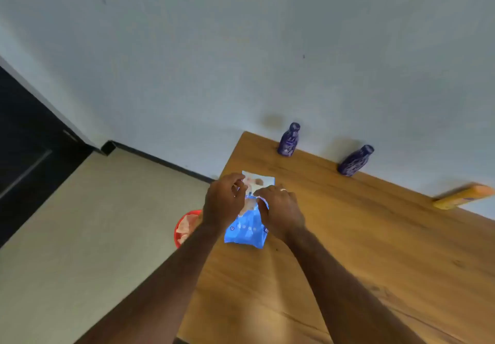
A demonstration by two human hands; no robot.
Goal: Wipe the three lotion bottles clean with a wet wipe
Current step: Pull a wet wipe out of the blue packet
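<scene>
A blue pack of wet wipes (247, 230) lies near the left edge of the wooden table (348, 236). My left hand (223, 200) holds the pack's left side with curled fingers. My right hand (281, 208) pinches the flap at the middle of the pack. Two purple lotion bottles (288, 140) (355, 160) stand upright along the table's far edge by the wall. An orange-yellow bottle (463, 196) lies on its side at the far right, blurred.
A red bin (184, 227) with crumpled material inside stands on the floor left of the table, partly hidden by my left forearm. A white wall runs behind the table. A dark doorway is at the far left.
</scene>
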